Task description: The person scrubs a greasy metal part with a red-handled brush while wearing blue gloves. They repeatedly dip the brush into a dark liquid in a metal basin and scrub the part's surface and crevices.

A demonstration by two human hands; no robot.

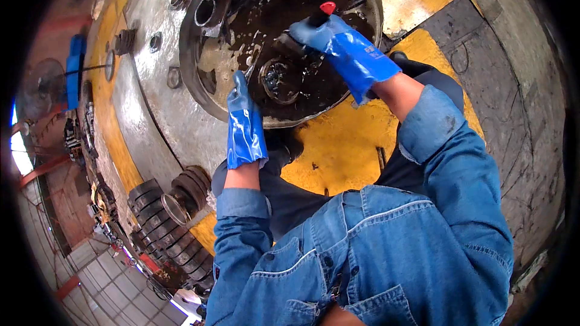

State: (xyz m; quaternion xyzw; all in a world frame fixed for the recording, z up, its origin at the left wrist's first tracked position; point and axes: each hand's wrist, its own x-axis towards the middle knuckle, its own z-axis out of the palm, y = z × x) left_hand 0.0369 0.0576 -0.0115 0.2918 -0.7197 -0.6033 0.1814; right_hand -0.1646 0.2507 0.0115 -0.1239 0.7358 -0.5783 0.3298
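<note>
A wide round metal basin [192, 87] holds dark, dirty liquid and several greasy metal parts. My left hand [244, 108], in a long blue rubber glove, is at the near left of the basin, its fingers closed at the edge of a dark round metal part [279, 81] with a hollow centre. Over the basin's right side, my right hand [323, 35], in a matching glove, is wrapped round a brush [327, 8] with a black handle and a red end. The brush's working end is dark and blurred above the round part.
A pipe-like metal part [208, 13] leans inside the basin's far left. Small metal fittings [174, 76] lie left of it. Nearer stand a ribbed cylindrical part [192, 188] and a black tyre [160, 223]. A fan [45, 87] is at the far left.
</note>
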